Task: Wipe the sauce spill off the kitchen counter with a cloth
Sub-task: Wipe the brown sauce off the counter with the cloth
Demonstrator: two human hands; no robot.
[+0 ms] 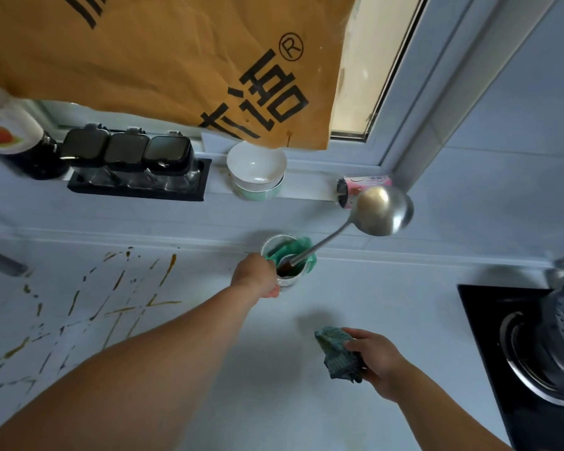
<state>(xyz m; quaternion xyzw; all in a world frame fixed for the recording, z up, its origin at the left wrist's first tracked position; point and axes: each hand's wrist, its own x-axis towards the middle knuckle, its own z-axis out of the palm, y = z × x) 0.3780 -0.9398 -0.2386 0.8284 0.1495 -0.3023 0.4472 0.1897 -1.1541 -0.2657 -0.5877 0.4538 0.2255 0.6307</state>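
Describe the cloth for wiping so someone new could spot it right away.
Start at the black stove on the counter's right edge and look just left of it. There the right hand grips a crumpled blue-green cloth above the counter. Unlike the smooth green piece tucked in the cup by the wall, it is checked and bunched.

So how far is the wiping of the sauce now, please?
Done: nothing wiped that I can see; the sauce streaks cover the left part of the counter. In hand: the right hand grips the cloth over a clean part of the counter, and the left hand holds the utensil cup by the wall. Left: bring the cloth to the streaks and wipe them all.
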